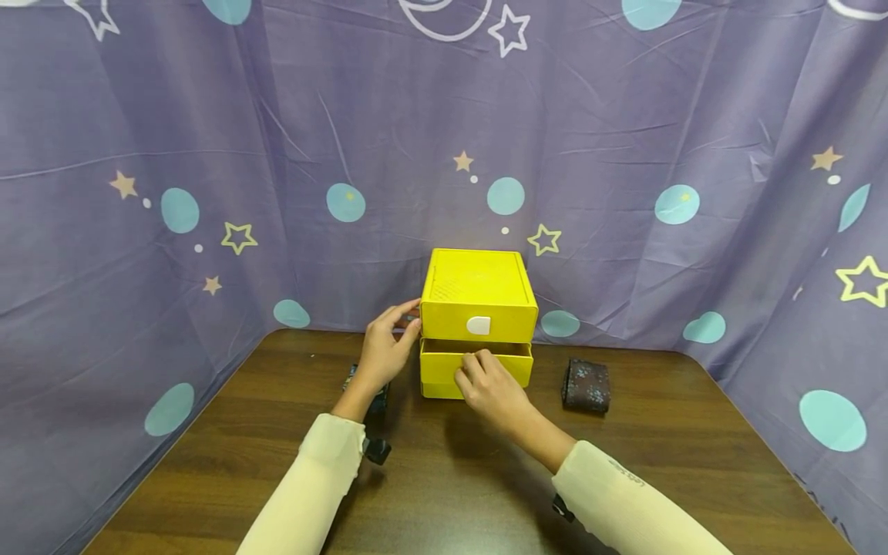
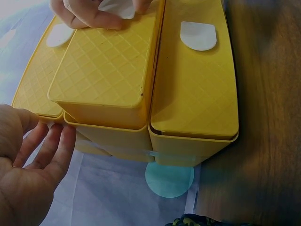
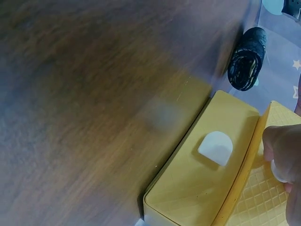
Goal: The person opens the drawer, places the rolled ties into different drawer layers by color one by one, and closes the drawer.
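Note:
A yellow drawer box (image 1: 479, 277) stands at the back of the table, with three stacked drawers. Its middle drawer (image 2: 101, 70) is pulled partway out, while the top drawer (image 1: 447, 322) and the bottom drawer (image 2: 195, 89) sit closed. My right hand (image 1: 494, 389) pinches the white pull tab (image 2: 117, 8) of the middle drawer, thumb on one side and fingers on the other. At the box's left side, my left hand (image 1: 384, 351) touches the upper edge with extended fingertips (image 2: 66, 136). The drawer's inside is mostly hidden.
Right of the box lies a folded dark floral cloth (image 1: 586, 385). A rolled dark patterned cloth (image 3: 248, 59) lies on the left, partly behind my left wrist in the head view. A purple curtain (image 1: 388, 154) hangs close behind the wooden table (image 1: 659, 462).

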{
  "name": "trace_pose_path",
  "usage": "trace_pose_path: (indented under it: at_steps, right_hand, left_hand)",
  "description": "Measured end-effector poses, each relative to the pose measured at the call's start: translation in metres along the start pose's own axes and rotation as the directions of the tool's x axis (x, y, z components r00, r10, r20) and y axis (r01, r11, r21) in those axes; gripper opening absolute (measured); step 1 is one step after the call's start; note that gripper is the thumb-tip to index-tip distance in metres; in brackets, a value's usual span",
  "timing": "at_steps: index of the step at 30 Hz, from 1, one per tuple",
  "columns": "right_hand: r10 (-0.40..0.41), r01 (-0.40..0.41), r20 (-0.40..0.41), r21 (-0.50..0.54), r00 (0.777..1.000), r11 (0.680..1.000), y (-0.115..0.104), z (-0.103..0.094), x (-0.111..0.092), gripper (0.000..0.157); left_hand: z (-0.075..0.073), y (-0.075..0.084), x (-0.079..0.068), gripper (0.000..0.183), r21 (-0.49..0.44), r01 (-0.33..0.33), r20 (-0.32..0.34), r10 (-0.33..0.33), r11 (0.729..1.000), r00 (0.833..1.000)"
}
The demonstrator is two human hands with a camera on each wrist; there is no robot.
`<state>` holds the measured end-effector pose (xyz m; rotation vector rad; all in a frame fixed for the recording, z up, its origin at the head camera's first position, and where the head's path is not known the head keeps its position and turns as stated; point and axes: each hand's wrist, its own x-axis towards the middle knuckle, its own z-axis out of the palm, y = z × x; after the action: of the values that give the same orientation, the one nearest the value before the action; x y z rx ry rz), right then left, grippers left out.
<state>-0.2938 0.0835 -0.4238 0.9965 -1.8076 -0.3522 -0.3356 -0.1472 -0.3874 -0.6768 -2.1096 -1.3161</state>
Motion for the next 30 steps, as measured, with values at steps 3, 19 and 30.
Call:
trace_pose_path:
  at_steps: [3, 19, 30]
  right_hand:
    - [0.0, 0.0, 0.0, -0.006, 1.0, 1.0, -0.001, -0.001, -0.001, 0.04]
    - [-0.014, 0.014, -0.03, -0.024, 0.999, 1.0, -0.005, -0.006, -0.002, 0.04]
    - [-0.014, 0.014, 0.009, -0.004, 1.0, 1.0, -0.007, -0.013, -0.003, 0.034]
  left_hand:
    - [0.0, 0.0, 0.0, 0.037, -0.006, -0.006, -0.003, 0.006, 1.0, 1.0]
    - [0.001, -0.001, -0.001, 0.037, -0.026, -0.003, -0.009, 0.003, 1.0, 1.0]
    - [0.001, 0.0, 0.001, 0.036, -0.02, 0.001, -0.012, -0.001, 1.0, 1.0]
